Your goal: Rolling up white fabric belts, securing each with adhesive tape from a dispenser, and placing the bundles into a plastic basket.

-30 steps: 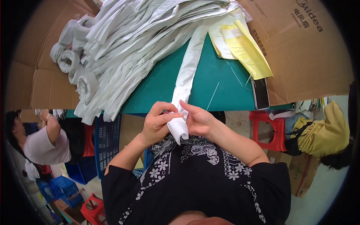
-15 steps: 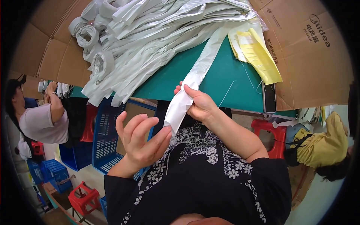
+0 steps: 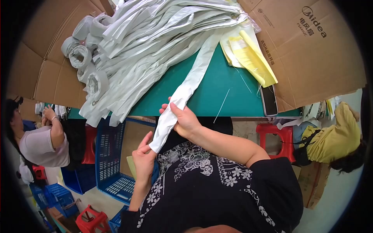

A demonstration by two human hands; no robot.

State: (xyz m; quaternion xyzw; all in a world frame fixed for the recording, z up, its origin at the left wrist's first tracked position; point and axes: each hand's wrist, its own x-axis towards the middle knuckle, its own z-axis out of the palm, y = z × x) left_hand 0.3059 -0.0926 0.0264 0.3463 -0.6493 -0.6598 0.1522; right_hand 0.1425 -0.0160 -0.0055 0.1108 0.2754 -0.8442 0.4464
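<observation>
A long white fabric strip [image 3: 197, 73] runs from the heap at the back of the table down toward my body. My right hand [image 3: 187, 121] is closed around it over the table's front edge, thumb on top and fingertips showing on the far side. At the strip's near end, my left hand [image 3: 143, 160] pinches the edge between thumb and fingers. Between the two hands the strip looks creased and slightly widened. Many similar white strips [image 3: 155, 50] lie in a heap at the back left, several of them wound into rolls [image 3: 80, 56].
On the green table [image 3: 210, 97] at the right lie yellow sheets [image 3: 254, 58] and a phone [image 3: 269, 100]. Cardboard [image 3: 307, 58] borders the table. A blue crate [image 3: 110, 155] stands at my left, with red stools [image 3: 276, 139] about. One person works at each side.
My left hand has gone from spread fingers to a tighter pinch on the strip's end. Both hands and the strip appear lower and further left, and the whole view has shifted somewhat.
</observation>
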